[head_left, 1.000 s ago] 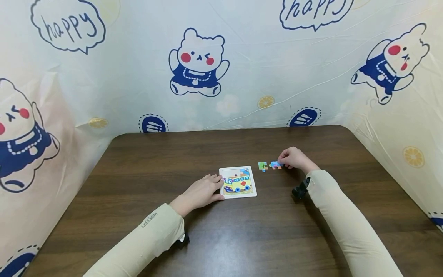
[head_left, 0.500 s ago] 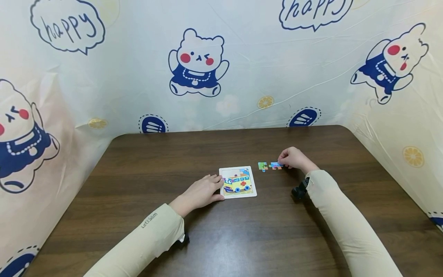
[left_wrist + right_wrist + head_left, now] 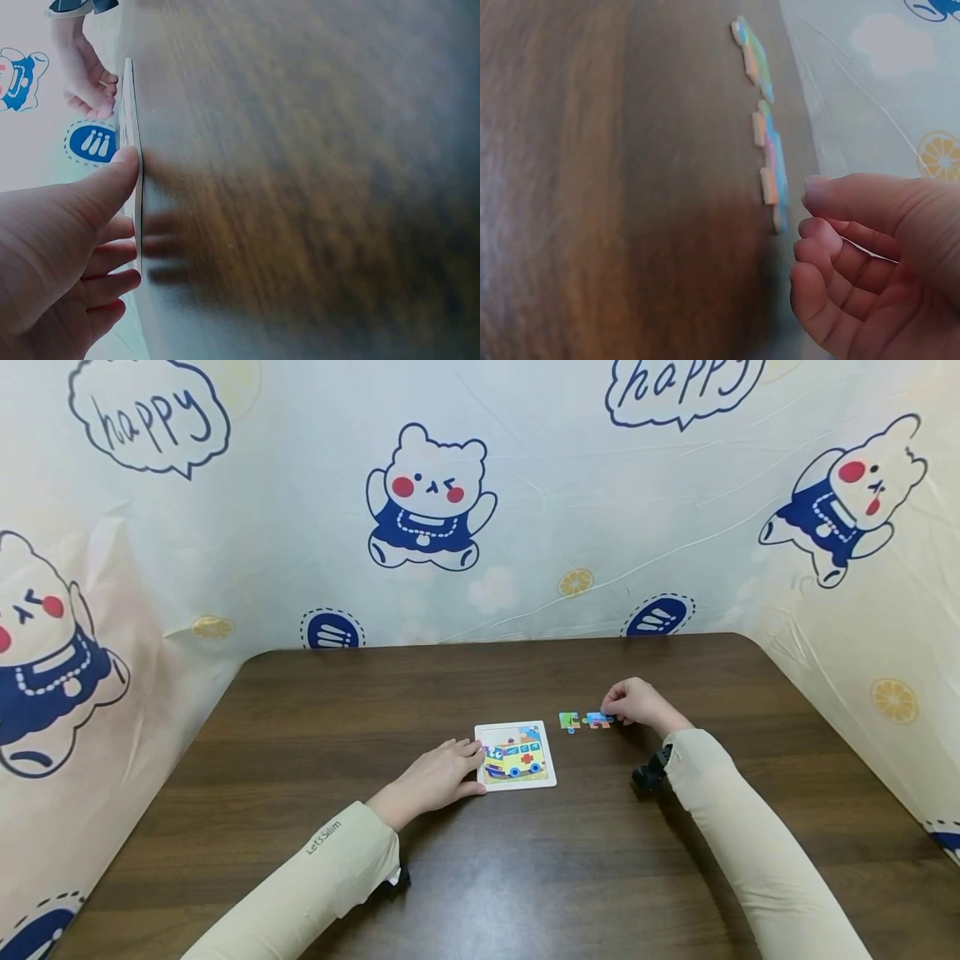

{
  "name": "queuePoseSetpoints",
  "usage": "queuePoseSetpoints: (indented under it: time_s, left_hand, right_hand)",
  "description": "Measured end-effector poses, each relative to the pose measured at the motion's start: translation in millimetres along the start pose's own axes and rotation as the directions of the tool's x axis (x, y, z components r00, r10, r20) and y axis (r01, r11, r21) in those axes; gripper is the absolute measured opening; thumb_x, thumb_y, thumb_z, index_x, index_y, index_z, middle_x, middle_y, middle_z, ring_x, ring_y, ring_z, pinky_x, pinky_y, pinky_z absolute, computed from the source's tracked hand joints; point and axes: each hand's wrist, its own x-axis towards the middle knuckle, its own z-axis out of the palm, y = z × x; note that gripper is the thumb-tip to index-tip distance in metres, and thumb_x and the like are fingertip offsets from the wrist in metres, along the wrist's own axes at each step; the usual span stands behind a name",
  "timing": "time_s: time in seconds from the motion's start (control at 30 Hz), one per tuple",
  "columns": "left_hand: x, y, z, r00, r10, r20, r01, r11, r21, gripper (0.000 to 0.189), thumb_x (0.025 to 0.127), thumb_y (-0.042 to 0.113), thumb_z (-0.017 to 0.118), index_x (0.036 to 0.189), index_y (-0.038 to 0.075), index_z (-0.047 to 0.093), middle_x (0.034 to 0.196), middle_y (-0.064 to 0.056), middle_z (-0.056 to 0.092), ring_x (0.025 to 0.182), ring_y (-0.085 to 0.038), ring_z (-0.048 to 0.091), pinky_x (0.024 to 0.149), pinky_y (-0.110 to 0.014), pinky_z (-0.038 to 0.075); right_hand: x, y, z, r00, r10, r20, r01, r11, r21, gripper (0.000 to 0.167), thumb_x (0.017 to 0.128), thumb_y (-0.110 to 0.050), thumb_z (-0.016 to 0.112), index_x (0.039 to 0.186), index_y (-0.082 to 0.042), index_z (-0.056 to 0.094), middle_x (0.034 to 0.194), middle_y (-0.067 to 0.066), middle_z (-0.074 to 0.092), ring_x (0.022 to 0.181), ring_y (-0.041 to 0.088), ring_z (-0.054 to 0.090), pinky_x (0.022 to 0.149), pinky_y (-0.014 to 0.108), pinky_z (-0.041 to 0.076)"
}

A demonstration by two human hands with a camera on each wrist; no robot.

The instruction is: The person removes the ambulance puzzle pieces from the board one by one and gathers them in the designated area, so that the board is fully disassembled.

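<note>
A small white-framed jigsaw puzzle (image 3: 516,787) with a yellow ambulance picture lies flat on the brown table. My left hand (image 3: 438,777) rests at its left side, the fingers spread and relaxed on the frame's left edge, the thumb at the near left corner. To the right of the frame, two loose puzzle pieces lie side by side: a mostly green piece (image 3: 567,721) and a blue and pink piece (image 3: 596,719). Above the right end of the blue piece is my right hand (image 3: 637,703). In the right wrist view its loosely curled fingers (image 3: 821,296) show a gap from the piece.
The brown table (image 3: 517,877) has a rounded far edge. Behind it hangs a pale curtain (image 3: 540,510) with cartoon bears. A black wrist camera (image 3: 651,772) sits under the right sleeve.
</note>
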Motion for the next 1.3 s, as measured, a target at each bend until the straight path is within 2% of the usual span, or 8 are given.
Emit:
queuePoseSetpoints:
  time_s: [0.33, 0.6, 0.83, 1.1, 1.3]
  left_hand:
    - [-0.8, 0.8, 0.1, 1.000, -0.018, 0.020, 0.018, 1.000, 0.002, 0.056, 0.088, 0.038, 0.061, 0.127, -0.002, 0.053, 0.132, -0.019, 0.047, 0.126, -0.032, 0.039, 0.104, -0.042, 0.027]
    - [-0.8, 0.5, 0.3, 1.000, -0.013, 0.012, 0.013, 1.000, 0.004, 0.055, 0.088, 0.038, 0.061, 0.126, -0.001, 0.054, 0.132, -0.019, 0.048, 0.125, -0.032, 0.039, 0.104, -0.042, 0.027]
    - [-0.6, 0.2, 0.3, 1.000, -0.004, 0.004, 0.004, 1.000, 0.008, 0.055, 0.088, 0.038, 0.061, 0.125, -0.001, 0.054, 0.131, -0.019, 0.048, 0.125, -0.032, 0.040, 0.104, -0.042, 0.028]
    - [-0.4, -0.1, 0.3, 1.000, -0.004, 0.009, 0.004, 1.000, 0.014, 0.055, 0.088, 0.038, 0.060, 0.126, -0.001, 0.054, 0.131, -0.019, 0.048, 0.125, -0.032, 0.040, 0.104, -0.042, 0.028]
    - [0.1, -0.7, 0.6, 1.000, -0.001, 0.008, 0.001, 1.000, 0.009, 0.054, 0.088, 0.038, 0.060, 0.125, -0.001, 0.054, 0.131, -0.019, 0.048, 0.125, -0.032, 0.040, 0.104, -0.043, 0.028]
  right_hand:
    - [-2.1, -22.0, 1.7, 0.995, -0.094, -0.015, 0.094, 0.995, 0.017, 0.017, 0.089, -0.013, 0.061, 0.095, 0.002, 0.064, 0.083, 0.013, 0.060, 0.069, 0.023, 0.054, 0.064, 0.033, 0.051]
    - [-3.5, -45.0, 12.3, 0.989, -0.145, -0.017, 0.145, 0.989, 0.027, 0.014, 0.088, -0.014, 0.062, 0.095, -0.002, 0.065, 0.085, 0.009, 0.060, 0.073, 0.022, 0.053, 0.065, 0.031, 0.049]
    - [-6.2, -62.8, 24.1, 0.980, -0.198, 0.017, 0.197, 0.980, 0.027, 0.012, 0.087, -0.012, 0.064, 0.094, -0.003, 0.065, 0.085, 0.008, 0.061, 0.075, 0.024, 0.055, 0.067, 0.033, 0.049]
    - [-7.5, -76.7, 39.1, 0.963, -0.264, 0.060, 0.267, 0.963, -0.032, 0.011, 0.087, -0.013, 0.064, 0.094, -0.005, 0.065, 0.086, 0.004, 0.061, 0.076, 0.020, 0.052, 0.069, 0.031, 0.046]
    - [-9.1, -83.3, 51.7, 0.953, -0.277, 0.125, 0.280, 0.960, -0.012, 0.012, 0.087, -0.011, 0.064, 0.095, -0.003, 0.065, 0.082, 0.005, 0.059, 0.072, 0.020, 0.052, 0.063, 0.030, 0.048]
